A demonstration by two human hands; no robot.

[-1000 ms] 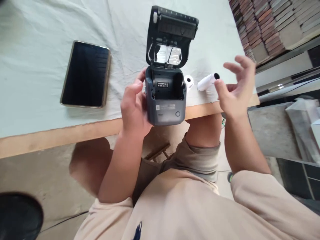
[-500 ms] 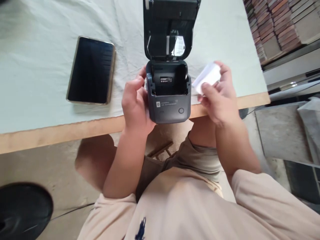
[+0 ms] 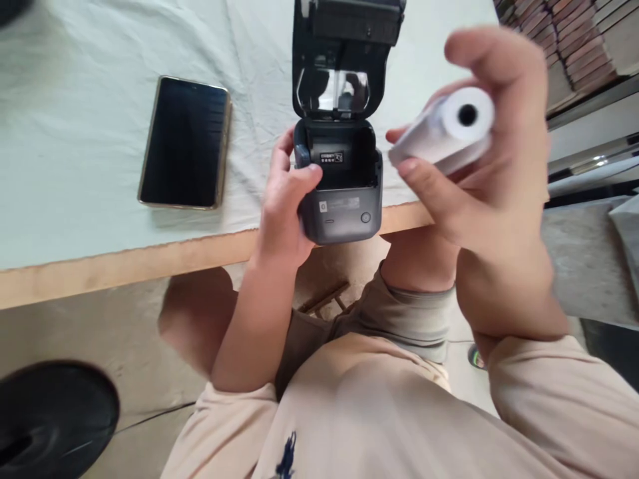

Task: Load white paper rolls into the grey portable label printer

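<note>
A dark grey label printer (image 3: 344, 216) sits at the table's front edge with its lid (image 3: 344, 60) swung up and its paper bay bare inside. My left hand (image 3: 287, 199) grips the printer's left side, thumb over the rim of the bay. To the right of the printer, my right hand (image 3: 494, 179) holds a white paper roll (image 3: 449, 126) in the air, apart from the printer. The roll is tilted, and the dark hole of its core faces up towards me. Part of the roll is hidden behind my thumb.
A dark-screened tablet (image 3: 184, 143) lies on the pale cloth (image 3: 74, 153) left of the printer. The wooden table edge (image 3: 124, 263) runs in front of me. A round black object (image 3: 54, 419) stands at lower left, and stacked bricks (image 3: 574, 40) are at upper right.
My right hand has risen closer to the camera, turning the paper roll so its core shows. My left thumb has shifted onto the bay's rim. The printer has barely moved.
</note>
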